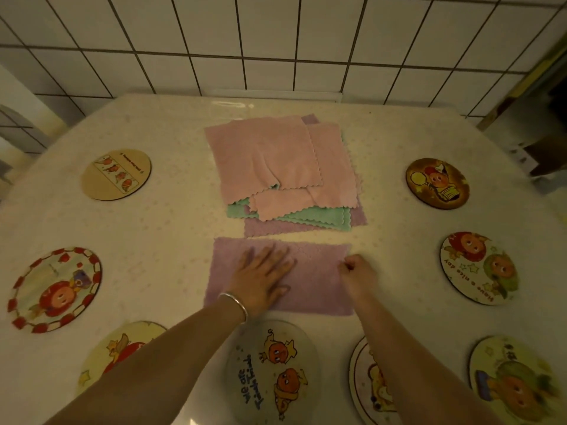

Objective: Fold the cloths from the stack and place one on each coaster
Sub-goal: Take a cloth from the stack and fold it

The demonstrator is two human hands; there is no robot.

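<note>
The purple cloth (310, 280) lies flat on the desk (171, 228), just nearer than the stack (285, 167), long axis left-right. Left hand (264, 277) — fingers spread — presses its left half; right hand (357, 273) pinches the right edge, nearer for folding leftward.

Counter (159, 228): fills most of the frame, covered by a pale cream cloth with a faint small speckled pattern and a glossy sheen near the far edge.
Wall (276, 32): across the top of the frame, square white tiles with dark grout lines, meeting the counter's far edge.
Bracelet (234, 303): thin silver band around the wrist at lower centre.
Upper right corner: a dark opening (552, 124) beside a yellowish vertical strip; details too blurred to tell.
Left edge: a pale, blurred shape (18, 118) against the tiles, unidentifiable.
</note>
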